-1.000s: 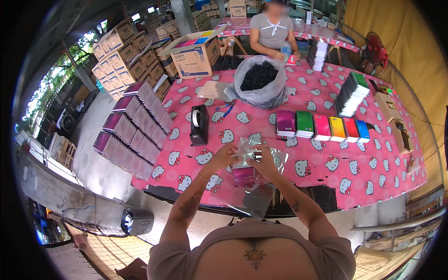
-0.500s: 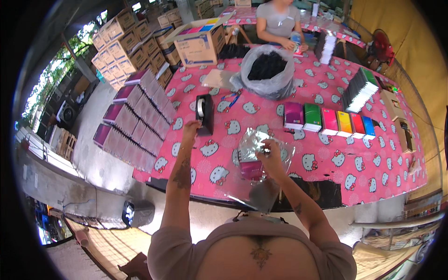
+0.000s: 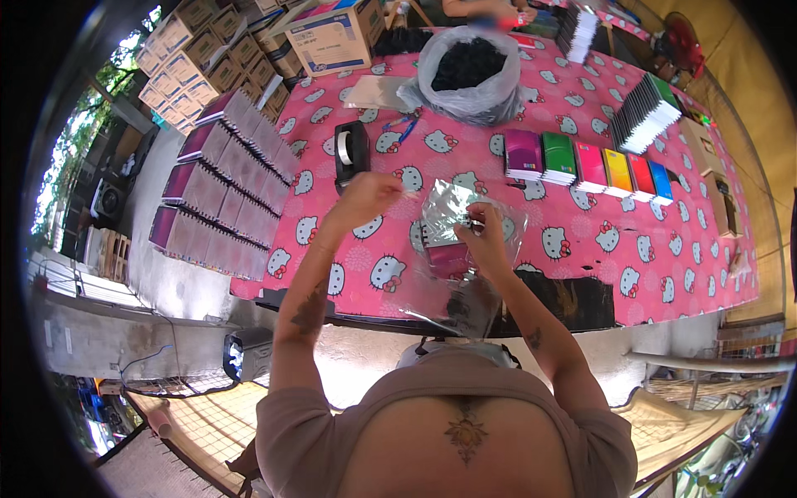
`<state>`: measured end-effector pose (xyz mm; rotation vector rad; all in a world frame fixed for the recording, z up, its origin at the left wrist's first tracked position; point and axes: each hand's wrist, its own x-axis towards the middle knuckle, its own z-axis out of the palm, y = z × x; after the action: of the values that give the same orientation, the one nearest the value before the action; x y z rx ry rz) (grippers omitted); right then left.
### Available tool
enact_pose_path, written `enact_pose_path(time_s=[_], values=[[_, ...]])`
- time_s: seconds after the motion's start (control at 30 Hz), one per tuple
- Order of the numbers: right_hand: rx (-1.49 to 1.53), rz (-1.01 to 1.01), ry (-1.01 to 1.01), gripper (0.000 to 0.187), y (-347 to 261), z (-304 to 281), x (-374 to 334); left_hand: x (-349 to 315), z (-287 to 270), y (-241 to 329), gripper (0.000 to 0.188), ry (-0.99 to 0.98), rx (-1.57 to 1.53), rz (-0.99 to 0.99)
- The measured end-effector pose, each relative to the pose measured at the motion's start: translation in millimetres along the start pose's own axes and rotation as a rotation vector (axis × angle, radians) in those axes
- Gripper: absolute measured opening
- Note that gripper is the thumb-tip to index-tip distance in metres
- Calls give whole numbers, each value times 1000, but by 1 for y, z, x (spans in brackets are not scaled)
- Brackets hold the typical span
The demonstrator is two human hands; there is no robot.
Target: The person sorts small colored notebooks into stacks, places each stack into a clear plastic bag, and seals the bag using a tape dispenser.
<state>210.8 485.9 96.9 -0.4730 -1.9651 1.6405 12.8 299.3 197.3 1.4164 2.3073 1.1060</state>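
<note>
Head view: purple notebook in clear plastic lies beside right hand.

Brown cartons are rising in a stack at the upper left, and an open carton is standing on the far side of the pink-covered table. Nearer, a translucent plastic bag is holding a heap of black material, and a flat tan sheet is lying at its left. A co-worker's arm is showing at the top edge. A red fan is standing beside a yellow curtain on the right, and a dark bin is sitting at the lower left.
</note>
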Motion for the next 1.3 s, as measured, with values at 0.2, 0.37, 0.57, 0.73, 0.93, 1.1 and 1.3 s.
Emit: enact_pose_path(time_s=[0.2,0.37,0.57,0.73,0.93,1.1,1.3], values=[[29,-16,3,46,1,0,1,71,37,68,30,-689,437,249],[197,84,-91,49,5,6,-1,84,67,-37,38,-778,175,122],[146,3,-54,47,9,11,0,43,89,-68,45,-629,-427,-224],[589,192,29,35,16,1,-9,-15,116,59,69,129,751,443],[851,727,-335,32,73,-8,-86,-13,99,82,83,-215,563,0],[1326,692,-288,43,25,-3,-76,-61,118,67,68,223,-263,-269],[-203,84,-492,85,-4,-57,-18,-73,164,82,59,695,-604,-417]])
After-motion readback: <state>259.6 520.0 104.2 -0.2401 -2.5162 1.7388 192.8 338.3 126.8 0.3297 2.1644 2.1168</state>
